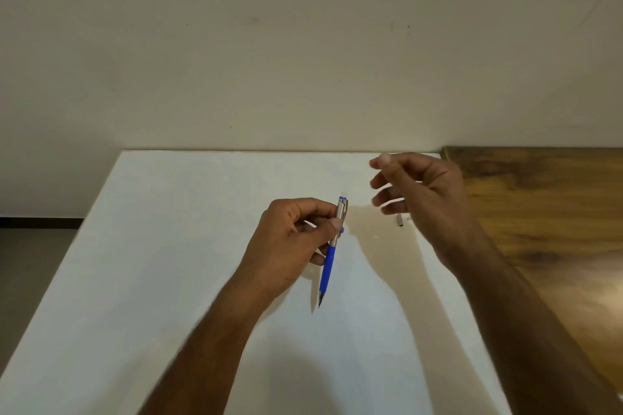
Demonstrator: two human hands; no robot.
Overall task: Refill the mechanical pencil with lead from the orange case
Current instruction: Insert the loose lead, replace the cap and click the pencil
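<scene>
My left hand (296, 232) grips a blue mechanical pencil (329, 263) by its silver upper barrel, tip pointing down toward me, above the white board (168, 280). My right hand (424, 192) hovers to the right of the pencil's top end, blurred, fingers loosely spread, with nothing visible in it. A small silver cap (400, 221) lies on the board just below the right hand's fingers. No orange case shows in this view.
The white board lies on a wooden table (546, 219) whose brown top shows at the right. A plain cream wall (303, 44) rises right behind the board. Floor shows at the far left.
</scene>
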